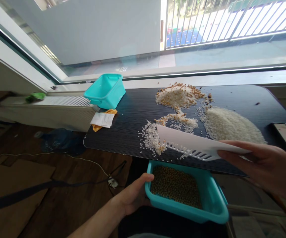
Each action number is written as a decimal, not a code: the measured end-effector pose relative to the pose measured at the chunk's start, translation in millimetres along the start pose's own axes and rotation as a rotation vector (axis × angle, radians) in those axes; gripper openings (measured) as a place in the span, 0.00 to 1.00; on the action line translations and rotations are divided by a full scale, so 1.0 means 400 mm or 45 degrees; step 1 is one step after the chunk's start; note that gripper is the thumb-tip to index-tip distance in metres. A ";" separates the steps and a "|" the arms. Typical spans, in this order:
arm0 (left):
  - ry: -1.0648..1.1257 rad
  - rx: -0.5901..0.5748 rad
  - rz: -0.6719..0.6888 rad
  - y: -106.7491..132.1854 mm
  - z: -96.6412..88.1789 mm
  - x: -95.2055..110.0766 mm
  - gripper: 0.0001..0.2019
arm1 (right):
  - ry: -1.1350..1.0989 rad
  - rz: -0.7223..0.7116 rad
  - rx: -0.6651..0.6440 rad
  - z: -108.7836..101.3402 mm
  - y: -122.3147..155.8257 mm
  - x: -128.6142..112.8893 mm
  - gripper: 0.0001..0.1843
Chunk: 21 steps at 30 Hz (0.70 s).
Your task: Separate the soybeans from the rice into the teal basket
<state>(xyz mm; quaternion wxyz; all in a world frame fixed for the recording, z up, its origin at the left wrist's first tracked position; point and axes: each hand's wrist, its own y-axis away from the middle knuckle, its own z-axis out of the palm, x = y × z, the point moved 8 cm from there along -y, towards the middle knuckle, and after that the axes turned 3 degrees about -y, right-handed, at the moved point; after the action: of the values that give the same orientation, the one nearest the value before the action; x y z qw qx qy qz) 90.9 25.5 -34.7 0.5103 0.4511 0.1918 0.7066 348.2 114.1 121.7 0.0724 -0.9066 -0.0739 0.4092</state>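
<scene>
My left hand (138, 195) grips the left end of a turquoise plastic bin (187, 215), its thumb over the rim. Small brownish-green grains (176, 186) cover the bin's floor, just below the table's front edge. In my right hand (264, 162) is a flat white slotted plastic scraper (197, 143), held low over the dark table (130, 132). The scraper's far end meets a scattered patch of white rice (150, 135) with a few tan grains in it. Behind lies a mixed heap of rice and tan-brown grains (180, 96); a larger pile of white rice (232, 124) sits to the right.
A second turquoise bin (105, 91) stands at the table's back left corner. Near it lies a folded white and orange cloth (103, 119). The window (123, 39) runs along the back. A cable and power strip (112, 181) are on the floor at left.
</scene>
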 end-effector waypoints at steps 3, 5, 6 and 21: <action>0.008 0.006 0.006 0.001 -0.004 0.000 0.29 | -0.063 -0.056 -0.057 0.020 -0.013 -0.016 0.17; 0.015 0.004 0.009 0.002 -0.007 -0.001 0.29 | -0.063 -0.054 -0.083 0.020 -0.015 -0.020 0.17; 0.017 0.001 0.009 0.003 -0.009 -0.001 0.29 | -0.059 -0.046 -0.087 0.016 -0.015 -0.021 0.17; 0.029 -0.005 0.024 0.005 -0.005 0.005 0.29 | -0.086 -0.051 -0.198 0.031 -0.029 -0.039 0.15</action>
<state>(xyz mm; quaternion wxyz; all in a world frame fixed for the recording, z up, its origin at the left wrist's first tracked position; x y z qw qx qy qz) 88.0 26.9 -33.4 0.5021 0.4439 0.1919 0.7169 327.8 123.4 127.1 0.0074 -0.8934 -0.1258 0.4312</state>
